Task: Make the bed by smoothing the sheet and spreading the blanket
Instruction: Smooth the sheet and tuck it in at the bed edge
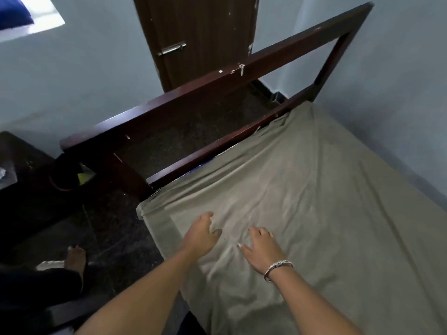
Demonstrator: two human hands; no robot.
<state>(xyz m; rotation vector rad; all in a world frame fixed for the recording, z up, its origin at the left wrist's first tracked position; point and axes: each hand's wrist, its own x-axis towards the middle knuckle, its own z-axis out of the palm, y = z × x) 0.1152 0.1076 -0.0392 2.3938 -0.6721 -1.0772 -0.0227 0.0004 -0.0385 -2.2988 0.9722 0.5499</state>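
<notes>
Both hands lie flat near the bed's left edge, left hand [202, 234] and right hand [262, 247], fingers spread wide, gripping nothing. The sheet [302, 189] covers the mattress, creased around them. Pushing outward could untuck the bunched corner by the footboard [205, 93]. No blanket visible.

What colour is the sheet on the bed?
A plain greyish olive sheet, seen in the head view.
</notes>
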